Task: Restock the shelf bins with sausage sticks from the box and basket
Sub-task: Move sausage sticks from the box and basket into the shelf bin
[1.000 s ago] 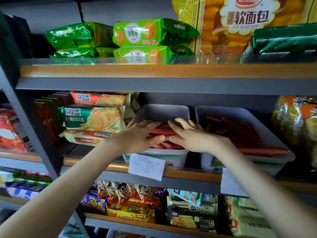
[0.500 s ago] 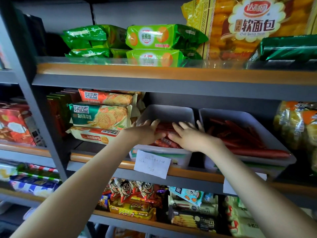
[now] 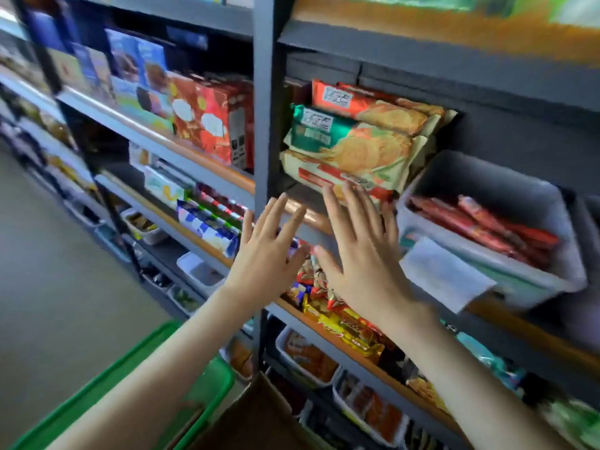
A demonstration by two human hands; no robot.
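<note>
Our left hand (image 3: 266, 251) and right hand (image 3: 360, 254) have pulled out of the bin (image 3: 487, 180), both spread empty; sausage sticks (image 3: 480, 222) lie inside it. Swinging down toward box (image 3: 259, 417) and basket (image 3: 130, 368), we could clip the biscuit packs (image 3: 357, 147).

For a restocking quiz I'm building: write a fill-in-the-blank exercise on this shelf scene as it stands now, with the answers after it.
1. The left hand and the right hand, fingers spread in front of the shelf, hold ____.
2. The sausage sticks in the white bin are ____ in colour.
3. The basket at the lower left has a ____ rim.
4. The biscuit packs are stacked to the ____ of the white bin.
Missing words: nothing; red; green; left.
</note>
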